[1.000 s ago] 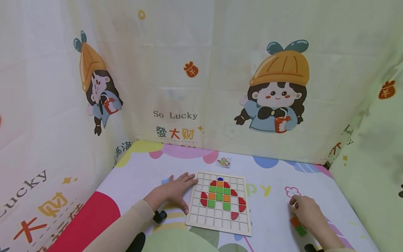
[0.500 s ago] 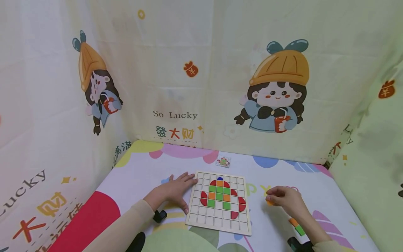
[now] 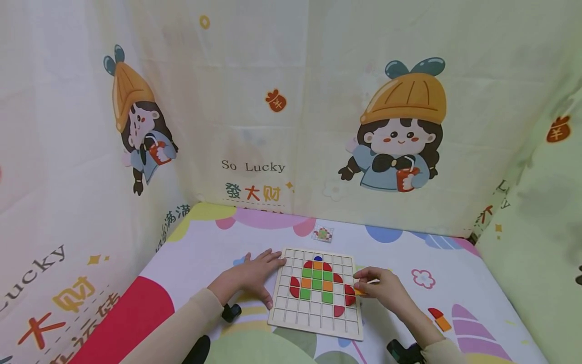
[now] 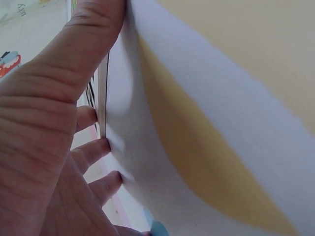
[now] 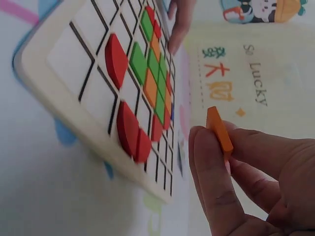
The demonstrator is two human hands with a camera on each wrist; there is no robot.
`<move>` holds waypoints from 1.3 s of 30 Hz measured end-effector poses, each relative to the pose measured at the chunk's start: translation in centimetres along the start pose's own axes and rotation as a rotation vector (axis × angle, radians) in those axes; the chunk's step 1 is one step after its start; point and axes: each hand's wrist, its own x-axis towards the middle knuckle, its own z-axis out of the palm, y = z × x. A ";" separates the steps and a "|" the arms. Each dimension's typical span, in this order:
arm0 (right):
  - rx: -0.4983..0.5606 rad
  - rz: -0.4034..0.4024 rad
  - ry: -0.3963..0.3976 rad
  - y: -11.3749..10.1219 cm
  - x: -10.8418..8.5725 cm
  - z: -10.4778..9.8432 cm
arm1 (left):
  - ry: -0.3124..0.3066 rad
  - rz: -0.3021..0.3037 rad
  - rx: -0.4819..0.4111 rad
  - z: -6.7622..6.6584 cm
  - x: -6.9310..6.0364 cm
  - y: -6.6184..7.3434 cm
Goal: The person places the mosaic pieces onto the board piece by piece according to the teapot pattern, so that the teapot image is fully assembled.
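My right hand (image 3: 382,288) pinches an orange square tile (image 5: 219,132) between thumb and fingers, at the right edge of a wooden grid board (image 3: 302,323). The right wrist view shows the tile held up beside the board. Red rounded tiles (image 3: 339,311), green squares (image 3: 316,284), orange squares and a blue piece (image 3: 318,258) lie in the board's cells. My left hand (image 3: 252,275) rests spread at the board's left edge, fingertips touching it. In the left wrist view, its thumb (image 4: 83,49) and fingers lie along that edge.
A small picture card (image 3: 323,233) lies behind the board. To the right, beside my forearm, are a loose red rounded tile (image 3: 435,313) and an orange tile (image 3: 443,323). Printed cloth walls (image 3: 309,126) enclose the table at the back and sides.
From the loose tiles at right, my right hand has moved left to the board with the orange tile. The forearm now uncovers different loose tiles. My left hand stays put.
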 end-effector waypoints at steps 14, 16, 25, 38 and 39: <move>-0.054 -0.130 -0.039 -2.0 0.8 5.7 | -0.006 -0.009 0.000 -0.1 0.1 0.3; -0.060 -0.133 -0.034 -2.0 0.9 6.4 | -0.006 -0.007 0.000 -0.2 0.1 0.3; -0.080 -0.209 0.004 -2.3 1.4 8.3 | -0.007 -0.009 0.009 -0.3 0.1 0.3; -0.171 -0.232 0.002 -2.6 1.8 9.4 | -0.008 0.005 0.042 0.0 0.1 0.0; -0.182 -0.237 -0.007 -2.6 1.8 9.3 | -0.007 0.003 0.042 0.1 0.1 0.0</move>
